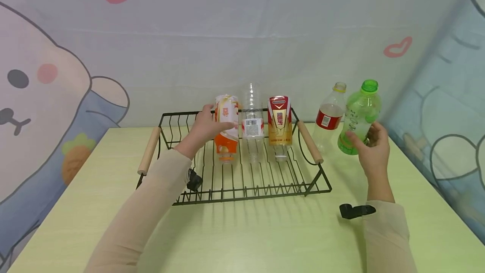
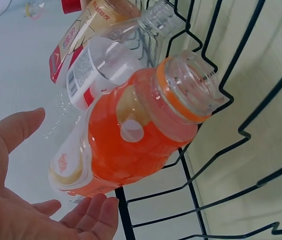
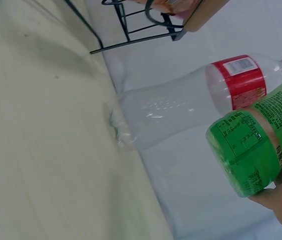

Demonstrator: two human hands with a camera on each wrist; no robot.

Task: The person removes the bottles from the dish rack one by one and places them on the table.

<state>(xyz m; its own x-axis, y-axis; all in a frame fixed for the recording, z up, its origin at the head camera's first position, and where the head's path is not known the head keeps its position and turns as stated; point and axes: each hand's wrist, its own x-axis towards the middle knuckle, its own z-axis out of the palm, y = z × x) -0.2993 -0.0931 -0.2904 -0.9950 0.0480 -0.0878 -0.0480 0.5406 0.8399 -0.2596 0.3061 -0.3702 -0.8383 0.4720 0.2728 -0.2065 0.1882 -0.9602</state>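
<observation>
Rack sits on the table, wooden handles at its two ends, three bottles in it neck-down. Orange bottle is the leftmost of the three. Left hand is right at its upper, base end: thumb and fingers spread wide around it, palm facing it. Left wrist view shows a gap between thumb and bottle; can't tell if the fingertips touch. Clear bottle with a white-and-red label is next to the right, then the red-and-gold bottle, both well clear of either hand. Right hand is outside the rack, past its right end, holding the green bottle: thumb on one side, fingers curled round the other, mouth up, body tilted. Right wrist view has its base raised off the table. Red-label bottle stands on the table, mouth up, between the rack's right end and the green bottle, just beside the latter. Hands are well apart, the clear and red-and-gold bottles between them.
</observation>
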